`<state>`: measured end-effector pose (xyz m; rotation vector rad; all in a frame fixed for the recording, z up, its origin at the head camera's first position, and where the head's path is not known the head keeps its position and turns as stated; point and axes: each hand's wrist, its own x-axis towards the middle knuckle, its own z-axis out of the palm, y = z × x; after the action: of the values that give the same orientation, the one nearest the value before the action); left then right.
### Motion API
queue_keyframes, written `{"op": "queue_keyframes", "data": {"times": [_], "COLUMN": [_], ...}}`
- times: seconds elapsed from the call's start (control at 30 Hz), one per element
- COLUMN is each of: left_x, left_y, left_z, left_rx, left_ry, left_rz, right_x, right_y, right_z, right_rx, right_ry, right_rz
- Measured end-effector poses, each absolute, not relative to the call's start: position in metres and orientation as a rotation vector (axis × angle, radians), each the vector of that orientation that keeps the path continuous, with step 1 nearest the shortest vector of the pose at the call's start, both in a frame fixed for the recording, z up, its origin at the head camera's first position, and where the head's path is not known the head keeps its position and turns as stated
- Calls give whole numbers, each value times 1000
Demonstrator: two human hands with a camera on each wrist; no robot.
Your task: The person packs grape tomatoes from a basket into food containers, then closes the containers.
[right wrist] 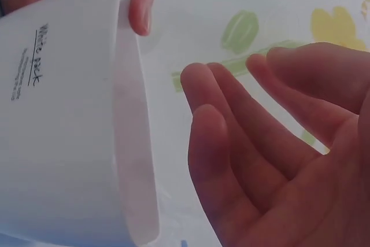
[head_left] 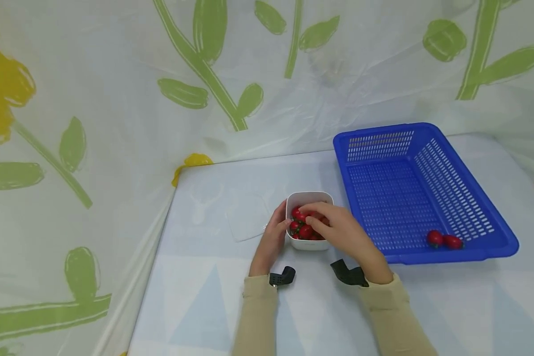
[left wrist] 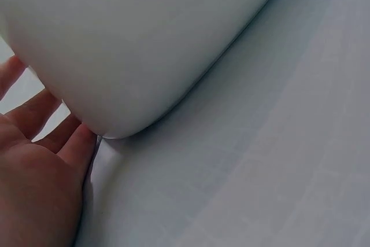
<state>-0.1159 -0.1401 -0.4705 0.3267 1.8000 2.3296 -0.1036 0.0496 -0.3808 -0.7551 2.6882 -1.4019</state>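
Note:
A white plastic container (head_left: pixel 309 244) full of red cherry tomatoes (head_left: pixel 305 231) stands upright on the table. My left hand (head_left: pixel 272 241) holds it at its left side, the thumb hooked over the rim; in the left wrist view the fingers (left wrist: pixel 75 137) lie against the wall. Just over the opening hovers my right hand (head_left: pixel 338 228), its fingers loosely bent. The right wrist view shows nothing between those fingers (right wrist: pixel 209 137), beside the container's printed side (right wrist: pixel 63 108). Part of the tomatoes is hidden under the right hand.
On the right is a blue plastic basket (head_left: pixel 431 257) with two cherry tomatoes (head_left: pixel 445 240) in its near right corner. A clear flat lid (head_left: pixel 244 222) lies left of the container. Behind the table hangs a cloth (head_left: pixel 129 99) with a leaf print.

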Motion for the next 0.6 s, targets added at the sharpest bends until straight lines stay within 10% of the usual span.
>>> {"op": "queue_keyframes", "data": {"times": [0.6], "left_x": [-111], "left_y": [-140], "left_z": [-467], "left_rx": [317], "left_ry": [1841], "left_rz": [2296], "right_x": [-101], "right_y": [86], "right_z": [-359], "right_rx": [-886], "right_ry": [2419], "right_rz": [-1200]}}
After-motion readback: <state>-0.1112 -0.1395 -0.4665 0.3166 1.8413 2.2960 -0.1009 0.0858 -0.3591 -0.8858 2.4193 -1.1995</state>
